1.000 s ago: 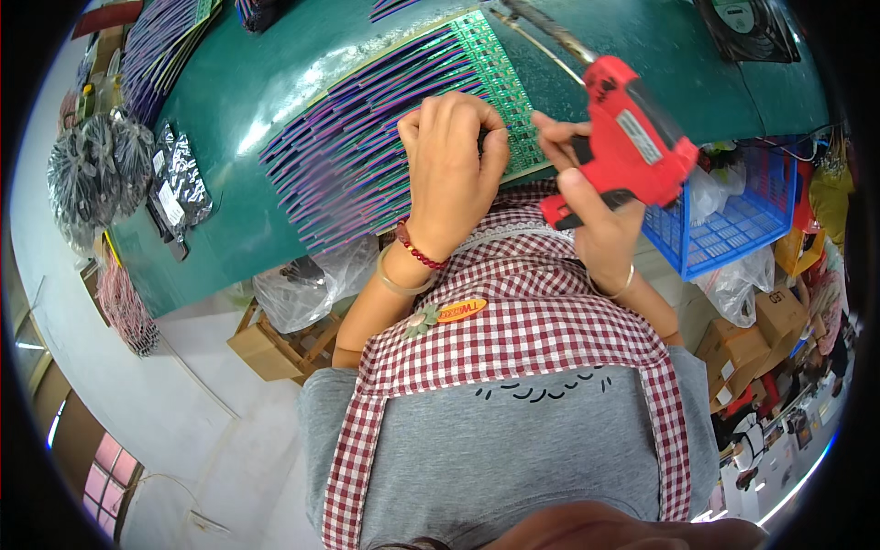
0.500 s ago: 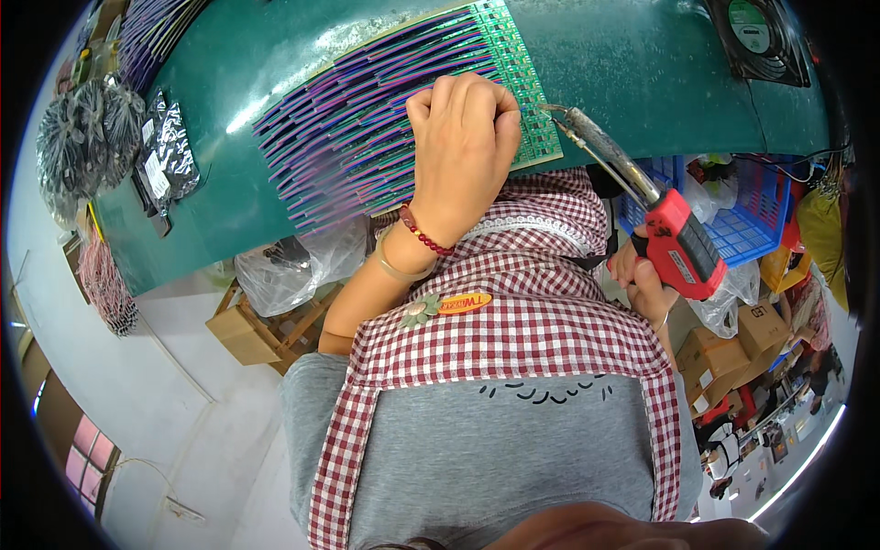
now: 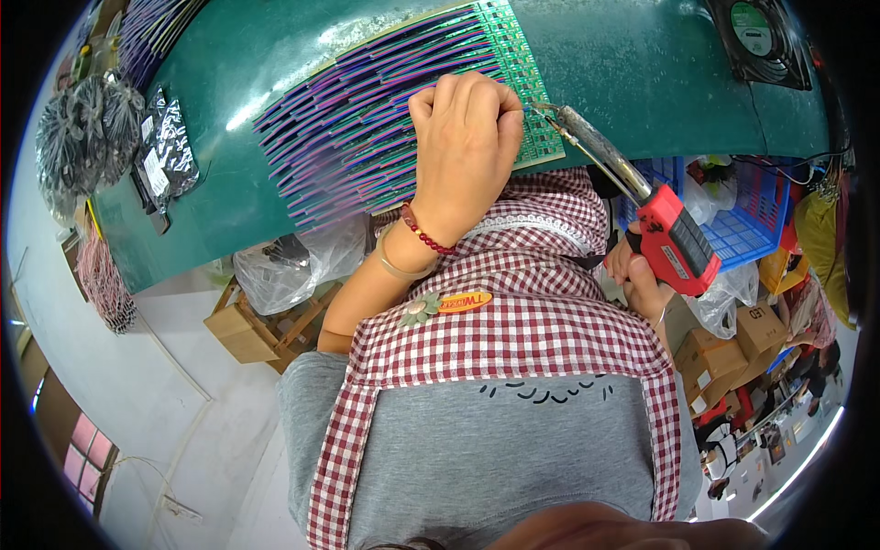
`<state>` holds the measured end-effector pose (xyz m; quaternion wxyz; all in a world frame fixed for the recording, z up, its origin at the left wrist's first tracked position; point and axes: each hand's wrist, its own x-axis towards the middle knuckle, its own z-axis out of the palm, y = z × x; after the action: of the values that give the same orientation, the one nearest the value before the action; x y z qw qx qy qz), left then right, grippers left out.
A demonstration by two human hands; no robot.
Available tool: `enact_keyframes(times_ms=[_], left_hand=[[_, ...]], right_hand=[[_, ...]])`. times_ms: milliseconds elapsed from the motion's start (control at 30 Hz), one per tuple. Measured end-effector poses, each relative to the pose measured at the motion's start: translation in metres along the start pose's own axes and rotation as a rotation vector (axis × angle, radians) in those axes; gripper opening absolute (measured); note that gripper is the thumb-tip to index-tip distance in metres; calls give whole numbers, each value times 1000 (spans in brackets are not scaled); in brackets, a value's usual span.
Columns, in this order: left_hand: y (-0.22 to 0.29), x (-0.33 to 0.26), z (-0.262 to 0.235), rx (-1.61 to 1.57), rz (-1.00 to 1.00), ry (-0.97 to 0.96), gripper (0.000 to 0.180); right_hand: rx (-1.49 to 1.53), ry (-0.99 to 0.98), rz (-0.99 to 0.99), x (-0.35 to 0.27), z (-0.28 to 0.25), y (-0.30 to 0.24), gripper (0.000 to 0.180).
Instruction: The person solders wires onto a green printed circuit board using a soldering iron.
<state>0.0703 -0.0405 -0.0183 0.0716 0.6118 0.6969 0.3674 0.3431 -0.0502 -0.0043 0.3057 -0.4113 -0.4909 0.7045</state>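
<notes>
My left hand (image 3: 466,147) rests fingers curled on a row of purple ribbon cables (image 3: 353,137) where they meet the green circuit board strip (image 3: 518,87) on the green table (image 3: 642,73). It seems to pinch a thin wire, though that is hard to tell. My right hand (image 3: 632,275) grips the red handle of a soldering gun (image 3: 674,243), held below the table's edge. The gun's metal barrel (image 3: 596,151) slants up to the left, its tip touching the circuit strip just right of my left fingers.
A black fan (image 3: 756,37) sits at the table's far right. Silver bags (image 3: 165,151) and a bundle of dark cables (image 3: 78,137) lie at the left. A blue basket (image 3: 742,220), plastic bags (image 3: 293,266) and cardboard boxes (image 3: 247,325) stand under and beside the table.
The soldering gun has swung from above the board down to my right side. Its tip now meets the circuit strip. My left hand stayed on the cables.
</notes>
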Motion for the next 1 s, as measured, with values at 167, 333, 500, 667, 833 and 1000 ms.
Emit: enact_keyframes(times_ms=[167, 333, 500, 667, 833, 1000], left_hand=[[-1, 0, 0, -2, 0, 0, 12], [0, 0, -1, -12, -1, 3, 12], [-1, 0, -2, -23, -8, -5, 11], [0, -1, -5, -36, -22, 8, 16], [-1, 0, -14, 70, 94, -56, 16], [-7, 0, -16, 80, 195, -64, 11]], right_hand=[[40, -20, 1, 0, 1, -2, 49], [8, 12, -49, 1, 4, -4, 50], [69, 56, -93, 9, 3, -8, 47], [59, 59, -114, 11, 3, -9, 46], [142, 80, -110, 10, 3, -9, 48], [131, 78, -109, 11, 3, -10, 48]])
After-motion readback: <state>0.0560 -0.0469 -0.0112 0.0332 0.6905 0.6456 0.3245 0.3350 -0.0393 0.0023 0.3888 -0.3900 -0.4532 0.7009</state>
